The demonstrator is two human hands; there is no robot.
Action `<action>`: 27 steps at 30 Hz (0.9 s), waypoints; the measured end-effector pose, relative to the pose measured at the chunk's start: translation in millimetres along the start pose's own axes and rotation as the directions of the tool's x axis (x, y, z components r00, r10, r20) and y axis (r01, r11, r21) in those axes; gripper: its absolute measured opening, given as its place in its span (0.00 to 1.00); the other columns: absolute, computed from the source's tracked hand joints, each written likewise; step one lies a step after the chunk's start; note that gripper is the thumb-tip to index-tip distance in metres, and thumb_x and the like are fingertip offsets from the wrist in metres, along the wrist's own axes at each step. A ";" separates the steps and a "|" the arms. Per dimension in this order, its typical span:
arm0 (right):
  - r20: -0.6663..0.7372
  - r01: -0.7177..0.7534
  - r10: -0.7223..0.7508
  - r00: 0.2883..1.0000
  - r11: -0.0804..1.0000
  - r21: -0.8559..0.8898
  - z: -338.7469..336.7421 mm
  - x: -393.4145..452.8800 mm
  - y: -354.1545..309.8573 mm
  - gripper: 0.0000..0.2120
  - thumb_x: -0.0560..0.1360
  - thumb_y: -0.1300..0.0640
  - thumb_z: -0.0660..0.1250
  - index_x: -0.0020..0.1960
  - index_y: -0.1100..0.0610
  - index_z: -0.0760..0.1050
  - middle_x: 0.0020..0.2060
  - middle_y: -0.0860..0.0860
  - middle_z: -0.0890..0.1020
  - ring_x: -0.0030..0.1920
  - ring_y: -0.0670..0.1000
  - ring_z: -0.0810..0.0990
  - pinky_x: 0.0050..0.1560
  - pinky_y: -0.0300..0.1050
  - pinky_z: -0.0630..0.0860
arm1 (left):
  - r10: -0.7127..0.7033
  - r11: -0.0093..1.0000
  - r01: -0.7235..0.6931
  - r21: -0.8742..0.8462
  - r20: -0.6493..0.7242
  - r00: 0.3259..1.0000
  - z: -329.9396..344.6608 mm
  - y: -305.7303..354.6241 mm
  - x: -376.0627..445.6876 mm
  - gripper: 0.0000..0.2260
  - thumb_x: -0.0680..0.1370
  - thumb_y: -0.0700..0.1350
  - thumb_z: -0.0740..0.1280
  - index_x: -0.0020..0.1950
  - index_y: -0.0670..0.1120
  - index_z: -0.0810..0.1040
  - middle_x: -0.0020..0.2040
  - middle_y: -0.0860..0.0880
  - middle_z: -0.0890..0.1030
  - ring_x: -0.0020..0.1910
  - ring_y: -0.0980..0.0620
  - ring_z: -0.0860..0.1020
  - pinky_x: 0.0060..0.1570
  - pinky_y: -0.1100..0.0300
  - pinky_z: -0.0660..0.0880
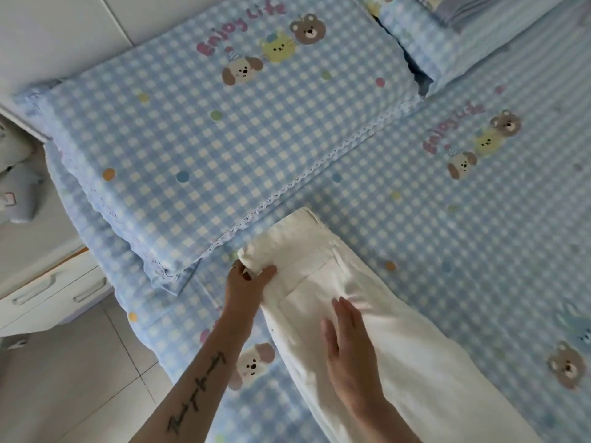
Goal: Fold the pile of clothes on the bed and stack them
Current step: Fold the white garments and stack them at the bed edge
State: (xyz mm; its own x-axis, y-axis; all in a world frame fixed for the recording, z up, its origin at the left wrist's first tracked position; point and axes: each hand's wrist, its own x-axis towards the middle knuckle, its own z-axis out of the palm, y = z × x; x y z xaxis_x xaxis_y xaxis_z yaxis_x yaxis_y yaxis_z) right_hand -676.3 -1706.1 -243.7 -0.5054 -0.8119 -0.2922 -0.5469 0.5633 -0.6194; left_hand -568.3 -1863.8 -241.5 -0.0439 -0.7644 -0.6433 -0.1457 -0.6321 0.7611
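Observation:
A pair of white trousers [323,257] lies flat on the blue checked bed sheet [431,225], waistband toward the pillows and legs running off the lower right of the frame. My left hand [246,282] pinches the near corner of the waistband between thumb and fingers. Flat on the seat of the trousers, just below a back pocket, rests my right hand [348,346] with straight fingers. No other clothes from the pile are in view.
A large checked pillow [198,132] lies just beyond the trousers, and a second pillow [447,49] sits at the top right. White drawers [54,292] and a tiled floor [89,378] are to the left of the bed.

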 end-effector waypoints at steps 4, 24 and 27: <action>0.019 -0.310 0.353 0.935 0.795 0.522 -61.7 36.6 -76.3 0.29 0.70 0.34 0.62 0.65 0.49 0.68 0.55 0.41 0.76 0.54 0.40 0.77 0.51 0.30 0.72 | 0.197 0.979 -0.203 0.008 0.203 0.959 14.3 19.3 -60.2 0.13 0.72 0.35 0.71 0.51 0.48 0.75 0.42 0.49 0.84 0.40 0.52 0.83 0.37 0.62 0.78; -0.034 -0.501 0.895 0.445 0.281 0.819 -149.3 -213.3 143.8 0.09 0.75 0.56 0.68 0.50 0.62 0.80 0.35 0.50 0.86 0.41 0.54 0.83 0.47 0.52 0.79 | 0.469 0.042 -0.853 0.520 0.743 0.477 21.1 -149.4 -171.5 0.29 0.62 0.35 0.64 0.62 0.49 0.70 0.55 0.49 0.72 0.47 0.48 0.69 0.45 0.57 0.76; -0.063 -0.492 0.899 0.434 0.295 0.819 -137.8 -236.5 182.1 0.08 0.77 0.57 0.65 0.52 0.59 0.80 0.40 0.50 0.85 0.40 0.49 0.82 0.41 0.45 0.79 | 0.368 -0.223 -0.907 0.357 0.893 0.261 21.1 -163.5 -171.4 0.16 0.78 0.42 0.54 0.64 0.50 0.70 0.60 0.48 0.70 0.51 0.47 0.70 0.52 0.57 0.66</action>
State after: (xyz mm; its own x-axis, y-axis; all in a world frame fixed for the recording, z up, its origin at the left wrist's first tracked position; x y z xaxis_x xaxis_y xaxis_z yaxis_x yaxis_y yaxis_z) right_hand -748.3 -1390.4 -187.0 -0.7530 0.1635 -0.6374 0.6338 0.4404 -0.6359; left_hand -557.8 -1626.7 -257.4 -0.9472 -0.3185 0.0376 -0.2806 0.8799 0.3835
